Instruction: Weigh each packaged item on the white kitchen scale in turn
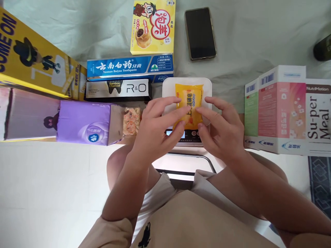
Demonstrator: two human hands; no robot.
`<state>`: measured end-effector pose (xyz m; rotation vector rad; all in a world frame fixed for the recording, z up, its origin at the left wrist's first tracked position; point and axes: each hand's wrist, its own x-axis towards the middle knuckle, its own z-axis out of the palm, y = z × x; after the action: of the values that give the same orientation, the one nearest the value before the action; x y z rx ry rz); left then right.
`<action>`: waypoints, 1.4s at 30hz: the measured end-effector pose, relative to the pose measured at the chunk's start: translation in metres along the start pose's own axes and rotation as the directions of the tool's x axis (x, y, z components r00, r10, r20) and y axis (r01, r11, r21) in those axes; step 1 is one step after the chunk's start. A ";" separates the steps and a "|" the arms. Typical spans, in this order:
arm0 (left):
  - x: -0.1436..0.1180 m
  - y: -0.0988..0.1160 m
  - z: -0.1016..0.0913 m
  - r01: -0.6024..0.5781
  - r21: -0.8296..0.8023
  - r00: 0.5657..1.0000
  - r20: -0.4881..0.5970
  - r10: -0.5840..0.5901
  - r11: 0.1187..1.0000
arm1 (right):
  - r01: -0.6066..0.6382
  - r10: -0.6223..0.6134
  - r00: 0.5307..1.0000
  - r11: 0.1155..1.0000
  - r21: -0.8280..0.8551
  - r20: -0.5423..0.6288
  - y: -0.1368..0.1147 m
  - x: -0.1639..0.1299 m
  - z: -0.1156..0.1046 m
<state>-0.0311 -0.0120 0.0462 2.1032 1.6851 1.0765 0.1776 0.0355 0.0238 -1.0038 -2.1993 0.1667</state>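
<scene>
At the far left, a large glossy yellow cardboard box (31,62) lies at an angle, cut off by the frame edge. Near it, a soft purple plastic tissue pack (82,122) lies on its side, with a small crinkled clear snack packet (131,120) just beside its right end. Behind these lie two long flat cartons: a blue toothpaste box (129,67) and a grey-and-black charcoal toothpaste box (117,89). A yellow rectangular snack box (153,27) lies farther back, on a wrinkled pale cloth (245,38).

The left hand (155,129) is partly open, fingers extended, with fingertips and thumb pinching the left edge of an orange-yellow shiny plastic soap packet (188,103). The packet lies on a white rounded-square plastic scale (208,84) at centre. The scale's display is mostly hidden by the hands and unreadable.

The right hand (222,129) is likewise partly open, fingertips gripping the packet's right edge.

A black glossy smartphone (200,33) lies face up beyond the scale. At the right stand smooth white, green and pink cardboard cartons (281,108), cut off at the frame edge. A dark rounded object at the far right corner cannot be identified.
</scene>
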 end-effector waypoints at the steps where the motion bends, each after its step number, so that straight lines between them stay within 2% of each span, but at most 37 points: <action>1: 0.000 0.001 0.001 -0.020 0.022 1.000 0.021 0.020 1.000 | 0.001 -0.001 1.000 1.000 -0.007 0.014 0.000 0.000 0.000; 7: -0.001 0.003 0.005 0.038 0.083 0.997 0.061 -0.043 0.996 | -0.018 0.024 0.987 0.999 -0.039 0.161 -0.002 0.000 0.002; 10: 0.000 0.000 0.002 0.064 0.014 0.998 -0.009 -0.064 0.998 | -0.019 0.023 0.989 0.999 -0.026 0.143 -0.001 0.001 -0.002; 14: 0.002 -0.007 -0.006 0.174 -0.069 0.977 -0.115 -0.182 0.982 | -0.060 0.057 0.990 0.998 0.019 0.132 -0.001 0.003 -0.008; 17: 0.001 -0.011 -0.007 0.166 -0.123 0.975 -0.129 -0.182 0.978 | -0.052 0.055 0.993 0.998 -0.023 0.109 0.001 0.003 -0.008; 21: 0.000 -0.009 -0.002 0.198 -0.080 0.974 -0.093 -0.206 0.977 | -0.048 0.054 0.992 0.997 -0.053 0.110 0.001 0.002 -0.004; 26: 0.000 0.003 0.005 0.208 -0.035 0.978 0.026 -0.207 0.978 | -0.066 0.070 0.973 0.997 -0.025 0.221 -0.002 -0.002 -0.001; 32: -0.002 0.017 0.015 0.207 -0.059 0.978 0.041 -0.205 0.977 | -0.128 0.109 0.944 0.991 0.043 0.311 -0.007 -0.007 -0.001; 35: -0.001 0.026 0.018 0.230 -0.092 0.973 0.055 -0.225 0.969 | -0.193 0.150 0.929 0.976 0.097 0.339 -0.012 -0.009 -0.012; 38: 0.002 0.037 0.021 0.214 -0.189 0.974 0.113 -0.195 0.958 | -0.258 0.193 0.910 0.956 0.137 0.366 -0.018 -0.013 -0.031; 42: 0.006 0.053 0.031 0.156 -0.291 0.976 0.195 -0.101 0.944 | -0.311 0.278 0.919 0.947 0.082 0.279 -0.020 -0.023 -0.052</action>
<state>0.0297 -0.0154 0.0584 1.8094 1.4460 1.0030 0.2092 -0.0034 0.0574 -1.3013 -2.2245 0.6022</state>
